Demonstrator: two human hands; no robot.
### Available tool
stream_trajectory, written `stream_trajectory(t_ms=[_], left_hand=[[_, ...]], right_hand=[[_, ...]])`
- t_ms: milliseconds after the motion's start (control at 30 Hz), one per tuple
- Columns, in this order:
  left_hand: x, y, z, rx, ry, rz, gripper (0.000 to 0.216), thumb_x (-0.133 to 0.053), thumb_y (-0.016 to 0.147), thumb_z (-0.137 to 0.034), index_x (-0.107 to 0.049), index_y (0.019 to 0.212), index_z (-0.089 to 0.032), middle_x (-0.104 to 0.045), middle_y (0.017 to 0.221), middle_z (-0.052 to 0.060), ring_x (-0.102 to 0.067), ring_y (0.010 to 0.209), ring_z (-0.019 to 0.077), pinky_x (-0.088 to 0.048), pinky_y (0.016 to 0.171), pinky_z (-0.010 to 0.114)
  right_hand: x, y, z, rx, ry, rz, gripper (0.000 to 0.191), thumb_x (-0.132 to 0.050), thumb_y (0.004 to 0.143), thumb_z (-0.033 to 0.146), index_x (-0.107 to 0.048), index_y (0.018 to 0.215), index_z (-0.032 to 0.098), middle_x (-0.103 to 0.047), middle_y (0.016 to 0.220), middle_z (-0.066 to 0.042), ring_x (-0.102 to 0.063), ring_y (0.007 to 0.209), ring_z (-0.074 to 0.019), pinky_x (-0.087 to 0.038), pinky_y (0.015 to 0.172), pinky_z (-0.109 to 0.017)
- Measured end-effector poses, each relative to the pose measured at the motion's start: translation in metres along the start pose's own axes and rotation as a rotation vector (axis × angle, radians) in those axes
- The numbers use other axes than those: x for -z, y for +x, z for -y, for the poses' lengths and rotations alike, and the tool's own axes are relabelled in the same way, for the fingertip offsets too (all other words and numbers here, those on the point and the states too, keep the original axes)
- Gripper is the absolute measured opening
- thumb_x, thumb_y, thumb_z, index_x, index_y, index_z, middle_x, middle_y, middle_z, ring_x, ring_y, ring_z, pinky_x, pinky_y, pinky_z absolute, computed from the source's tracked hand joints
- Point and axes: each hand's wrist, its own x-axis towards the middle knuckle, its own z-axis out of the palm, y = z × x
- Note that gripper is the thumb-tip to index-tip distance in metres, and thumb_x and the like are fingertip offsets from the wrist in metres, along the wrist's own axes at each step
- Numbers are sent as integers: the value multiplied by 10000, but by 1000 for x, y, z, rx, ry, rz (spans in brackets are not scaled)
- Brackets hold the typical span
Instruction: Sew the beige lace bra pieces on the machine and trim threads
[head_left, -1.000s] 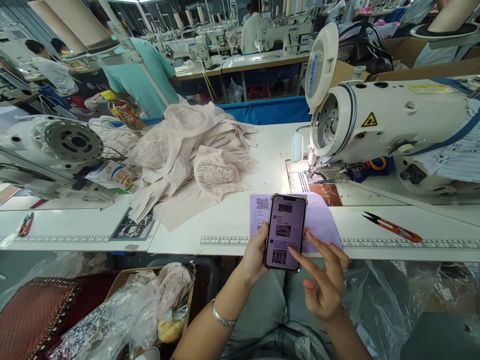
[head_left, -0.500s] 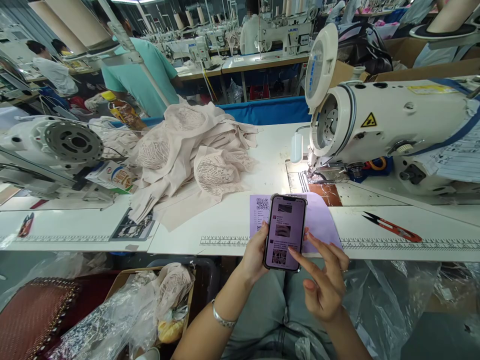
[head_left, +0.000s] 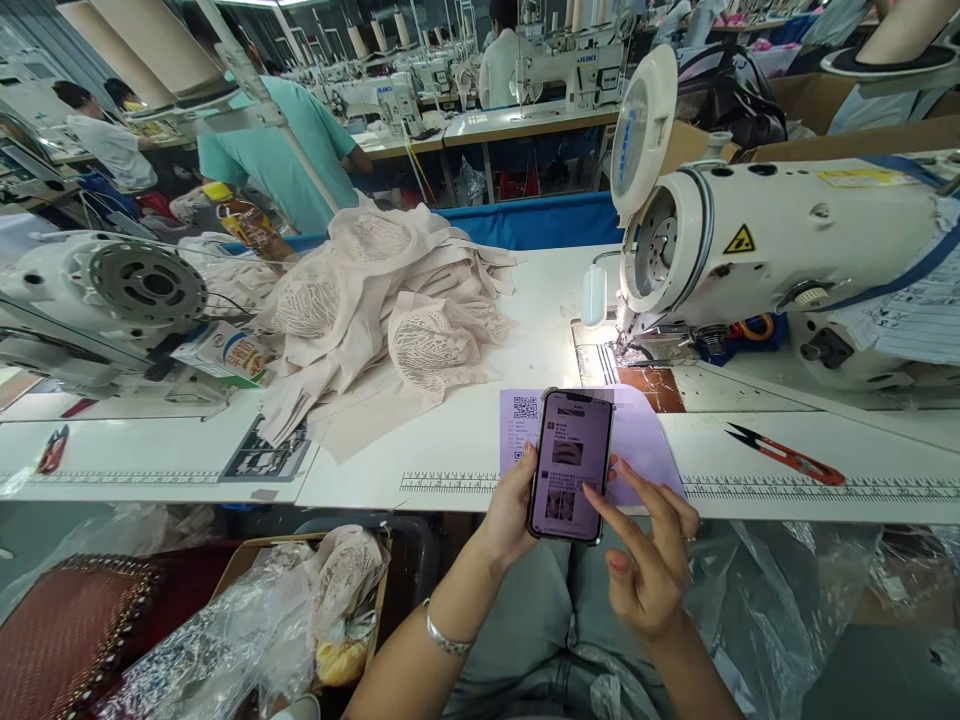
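A smartphone [head_left: 571, 465] with a lit screen is held upright in my left hand [head_left: 511, 510], whose fingers wrap its left edge and back. My right hand [head_left: 651, 555] has its fingers spread, and its index fingertip is at the screen. Behind the phone a purple sheet [head_left: 643, 440] printed with QR codes lies on the sewing table [head_left: 360, 490]. To the right are red-handled thread snips [head_left: 787, 455]. Beyond my hands, to the left, beige lace bra pieces [head_left: 435, 340] lie in a heap.
A sewing machine [head_left: 780, 230] stands at right with its lamp lit, another machine [head_left: 112, 310] at left. A drink bottle [head_left: 251, 225] and a carton [head_left: 229, 352] flank the heap. Below left sits a box [head_left: 292, 610] of plastic-wrapped goods. A person in a teal shirt [head_left: 281, 150] works beyond.
The picture on the phone screen has scrolled slightly upward. My right index fingertip has shifted a little up and right. My left hand keeps its hold on the phone.
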Motion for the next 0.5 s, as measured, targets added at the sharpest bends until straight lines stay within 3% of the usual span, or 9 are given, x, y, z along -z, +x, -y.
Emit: stream_trajectory(t_ms=[167,500], left_hand=[[1,0,1,-8,-4,-29,566,-669,890,-560,-723,1190,-83,-742,1191,199,-627,1259,377,-366,1179,538],[-3,0,-1,1,-3,11,556,-674,882,-573,-745,1165,-100,-747,1190,181,-681,1179,358,-387,1167,515]], right_hand=[[0,2,1,10,-6,-5,479,-307,1064,436,-551,1458,313,-543,1477,-95,-536,1158,-296,-406,961,-474],[1,3,0,11,-5,3,480,-302,1061,451,-620,1393,313,-561,1459,-94,-551,1169,-298,-414,958,-484]])
